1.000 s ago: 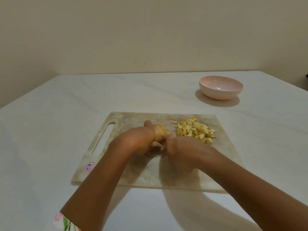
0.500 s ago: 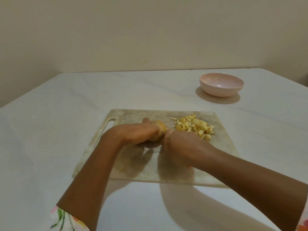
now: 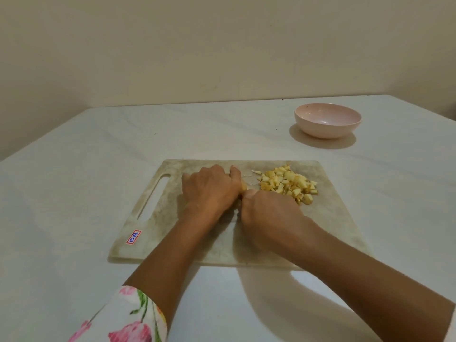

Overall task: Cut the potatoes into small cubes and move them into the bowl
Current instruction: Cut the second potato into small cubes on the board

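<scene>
Left hand (image 3: 212, 191) grip curled over potato (image 3: 244, 187), right hand (image 3: 269, 213) grip seemingly closed, contents hidden, cubes (image 3: 288, 185) beside, bowl (image 3: 328, 130) well apart

One white table (image 3: 74, 193) is counted, and on it one marbled cutting board (image 3: 172, 218) with one handle slot (image 3: 154, 197) and one red-bordered sticker (image 3: 133, 237). One pink bowl (image 3: 328, 130) is seen. One heap of potato cubes (image 3: 287, 185) is counted; the cubes in it are too many and too crowded to be numbered. One loose potato sliver (image 3: 256, 172) is found beside it. One potato piece (image 3: 244, 187) is counted, mostly covered. Two hands are counted, one left hand (image 3: 212, 191) and one right hand (image 3: 269, 213), and one floral sleeve (image 3: 130, 319).
</scene>
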